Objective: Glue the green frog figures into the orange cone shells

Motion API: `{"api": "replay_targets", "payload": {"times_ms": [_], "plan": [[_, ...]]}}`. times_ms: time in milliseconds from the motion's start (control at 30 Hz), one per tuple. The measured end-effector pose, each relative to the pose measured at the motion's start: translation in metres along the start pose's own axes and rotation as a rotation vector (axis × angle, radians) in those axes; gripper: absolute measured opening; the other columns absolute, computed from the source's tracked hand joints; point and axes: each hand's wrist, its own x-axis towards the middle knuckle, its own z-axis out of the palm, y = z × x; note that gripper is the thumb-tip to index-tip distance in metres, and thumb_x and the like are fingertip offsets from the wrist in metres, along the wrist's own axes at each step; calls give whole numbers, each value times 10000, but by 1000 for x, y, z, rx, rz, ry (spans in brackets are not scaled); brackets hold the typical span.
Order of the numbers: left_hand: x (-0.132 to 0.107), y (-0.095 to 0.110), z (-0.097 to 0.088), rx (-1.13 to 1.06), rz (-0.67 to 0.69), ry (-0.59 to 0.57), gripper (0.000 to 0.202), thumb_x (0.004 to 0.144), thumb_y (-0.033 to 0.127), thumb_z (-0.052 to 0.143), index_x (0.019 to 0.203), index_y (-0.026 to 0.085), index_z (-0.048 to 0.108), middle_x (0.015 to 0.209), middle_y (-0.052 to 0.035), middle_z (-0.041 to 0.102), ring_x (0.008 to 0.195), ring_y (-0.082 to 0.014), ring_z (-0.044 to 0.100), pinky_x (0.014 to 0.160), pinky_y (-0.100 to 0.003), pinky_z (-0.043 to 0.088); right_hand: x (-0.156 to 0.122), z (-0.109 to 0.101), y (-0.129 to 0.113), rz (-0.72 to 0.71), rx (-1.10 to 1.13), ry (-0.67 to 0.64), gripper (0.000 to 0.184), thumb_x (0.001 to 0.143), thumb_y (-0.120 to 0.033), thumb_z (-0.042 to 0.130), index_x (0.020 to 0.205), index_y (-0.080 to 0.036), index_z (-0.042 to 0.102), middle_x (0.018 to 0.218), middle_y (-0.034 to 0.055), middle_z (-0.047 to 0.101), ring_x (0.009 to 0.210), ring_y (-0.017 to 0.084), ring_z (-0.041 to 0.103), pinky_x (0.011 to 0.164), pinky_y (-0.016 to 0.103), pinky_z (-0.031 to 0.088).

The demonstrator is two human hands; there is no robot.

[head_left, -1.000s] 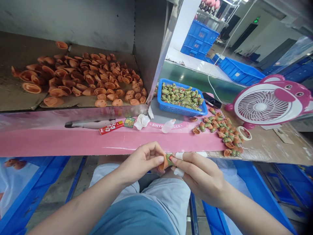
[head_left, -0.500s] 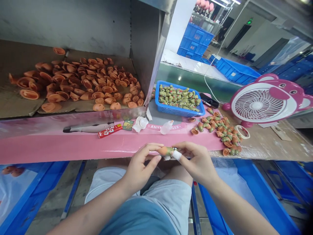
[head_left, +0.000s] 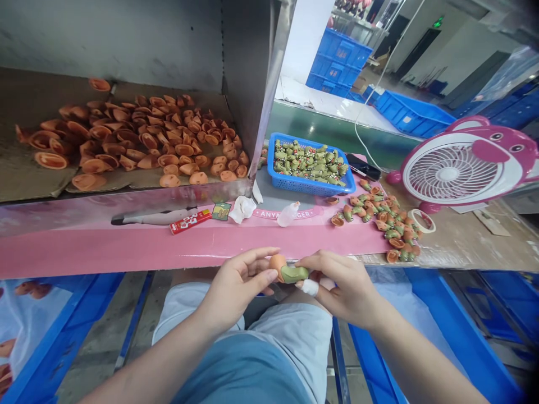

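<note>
Between my two hands, over the table's front edge, is a small figure part with an orange rounded shell [head_left: 277, 262] and a green piece [head_left: 293, 274] joined at it. My left hand [head_left: 241, 285] pinches the orange end between thumb and fingers. My right hand [head_left: 343, 283], with white tape around its thumb, grips the green end. Farther off, a blue basket [head_left: 311, 186] holds many green pieces. To the right on the table lies a pile of orange-and-green pieces [head_left: 393, 219]. The inner side of the held part is turned away from view.
A metal booth on the left holds a heap of orange shells [head_left: 147, 140] on cardboard. On the table are a small clear bottle [head_left: 288, 214], crumpled tissue [head_left: 242, 209], a red packet [head_left: 191, 221], a tape roll [head_left: 422, 221] and a pink fan [head_left: 458, 168]. Blue bins stand below both sides.
The held part has been turned, so the orange end now points up and more of the green piece shows. Both hands have come slightly lower. The camera view has shifted a little.
</note>
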Motion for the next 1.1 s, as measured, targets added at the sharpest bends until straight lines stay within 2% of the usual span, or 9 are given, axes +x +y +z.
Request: {"api": "replay_targets", "payload": {"times_ms": [100, 200, 400, 633, 767, 933, 1100], "plan": [[-1, 0, 0, 9, 12, 2, 277, 693, 231, 621, 960, 165, 591, 863, -51, 666, 795, -178, 603, 622, -266, 493, -1, 1, -2, -16, -25, -34, 160, 777, -149, 507, 936, -146, 524, 733, 44, 575, 595, 103, 515, 537, 209, 431], [-2, 0, 1, -35, 34, 4, 224, 701, 216, 615, 917, 162, 594, 825, -40, 676, 743, -159, 612, 623, -257, 491, -3, 5, -2, -35, -61, -15, 188, 798, -181, 488, 983, -150, 506, 737, 43, 575, 594, 104, 520, 537, 208, 435], [-3, -3, 4, -108, 57, 11, 255, 710, 183, 612, 964, 172, 593, 884, -37, 683, 818, -165, 621, 701, -264, 505, -5, 10, -1, -72, -124, 44, 197, 797, -230, 533, 979, -157, 513, 745, 40, 611, 603, 107, 550, 540, 199, 438], [-7, -5, 9, -67, 176, 51, 213, 711, 137, 616, 905, 222, 625, 866, 19, 693, 808, -119, 630, 731, -195, 502, -6, 11, -10, -1, -98, 78, 183, 784, -193, 537, 963, -160, 519, 734, 14, 627, 606, 94, 568, 562, 184, 436], [-10, -5, 10, -37, 203, 56, 231, 715, 134, 611, 929, 221, 615, 880, 16, 692, 829, -119, 627, 750, -193, 501, -8, 12, -12, 34, -76, 97, 202, 763, -165, 553, 962, -169, 521, 768, 12, 636, 618, 87, 571, 584, 174, 440], [-11, -5, 10, -25, 174, 41, 251, 721, 146, 604, 966, 200, 597, 906, -8, 684, 849, -139, 624, 752, -218, 510, -9, 13, -11, 84, -44, 83, 200, 758, -158, 548, 955, -174, 525, 751, 12, 638, 598, 93, 562, 569, 183, 438], [-12, -5, 10, 9, 150, 7, 361, 711, 137, 609, 1059, 217, 553, 989, -10, 658, 922, -163, 600, 784, -254, 508, -8, 11, -12, 136, 10, 89, 176, 752, -151, 541, 926, -177, 533, 746, 10, 639, 553, 84, 542, 530, 178, 428]]}}
